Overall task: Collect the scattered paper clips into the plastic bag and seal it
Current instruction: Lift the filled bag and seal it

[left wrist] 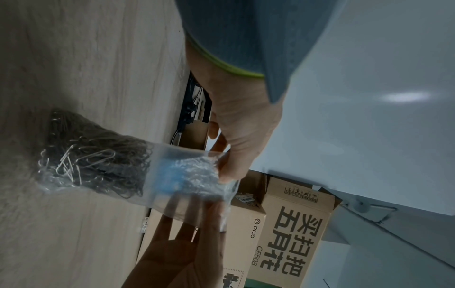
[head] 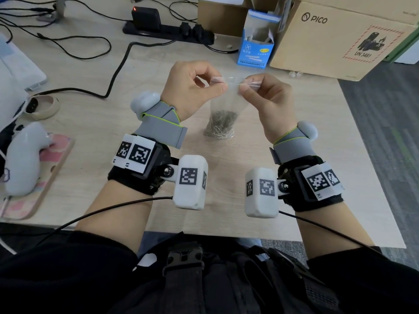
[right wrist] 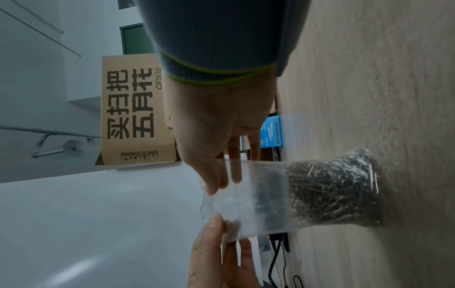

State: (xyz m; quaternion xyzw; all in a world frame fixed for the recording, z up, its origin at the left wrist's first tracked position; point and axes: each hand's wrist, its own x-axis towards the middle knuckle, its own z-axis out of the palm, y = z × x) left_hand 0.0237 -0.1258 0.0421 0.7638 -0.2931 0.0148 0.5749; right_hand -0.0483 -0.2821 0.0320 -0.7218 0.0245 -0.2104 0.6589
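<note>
both hands pinch the top edge of the plastic bag (head: 223,103), left hand (head: 192,87) and right hand (head: 267,103) at its two ends, while it stands on the desk (head: 95,123) with the paper clips (head: 220,125) heaped inside, so sealing well likely means holding the mouth taut and pressing along the strip.

light wood desk (head: 95,123), grey carpet floor (head: 385,123), pale wall (left wrist: 369,58) behind.

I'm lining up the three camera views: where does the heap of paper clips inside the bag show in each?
Head: paper clips at centre, below both hands.
Left wrist: at left-middle, on the table.
Right wrist: at right-middle.
Shared landmark: the PICO cardboard box.
</note>
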